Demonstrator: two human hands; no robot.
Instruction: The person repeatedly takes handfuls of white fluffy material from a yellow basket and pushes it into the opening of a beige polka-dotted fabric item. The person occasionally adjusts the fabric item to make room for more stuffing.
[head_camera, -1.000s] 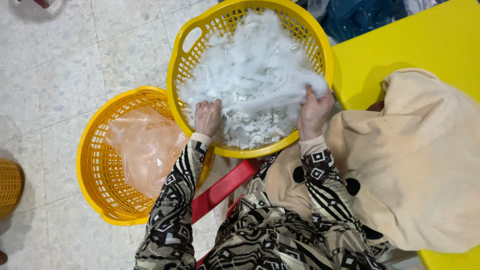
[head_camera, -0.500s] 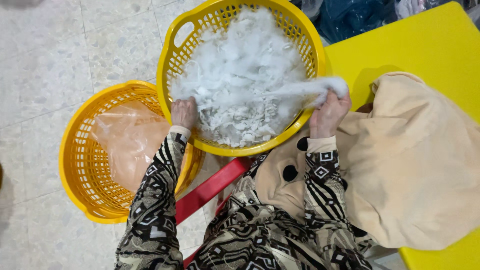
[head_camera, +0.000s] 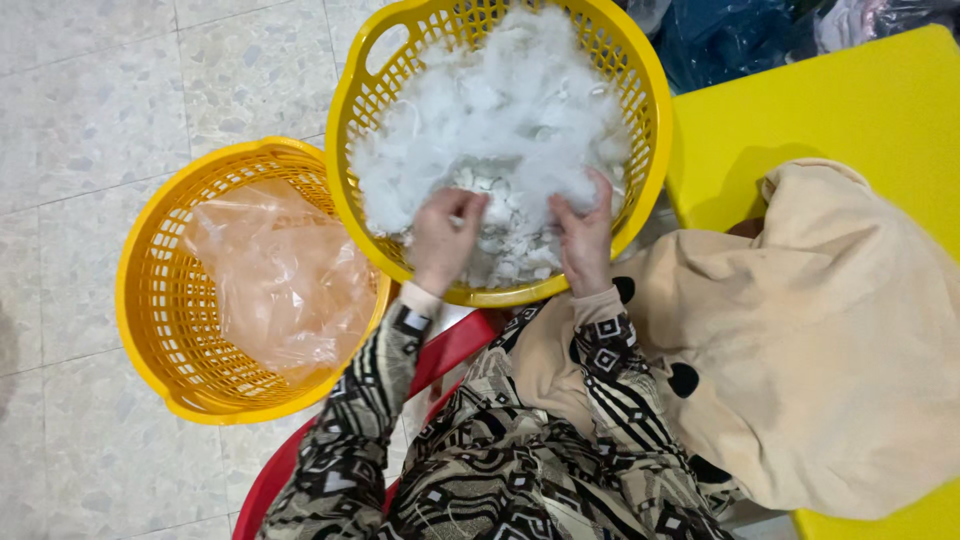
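While both hands work inside the upper basket (head_camera: 655, 130) at top centre, the left hand (head_camera: 443, 238) is closed on a tuft of white stuffing (head_camera: 500, 110), fingers curled around it. Just beside it, the right hand (head_camera: 583, 235) pinches into the same stuffing, fingers drawn together on it. That stuffing fills the basket. A second basket (head_camera: 150, 330) at left centre, touching the first, holds a clear plastic bag (head_camera: 285, 275). At right, a beige fabric piece (head_camera: 820, 350) lies over a yellow bench (head_camera: 800, 110).
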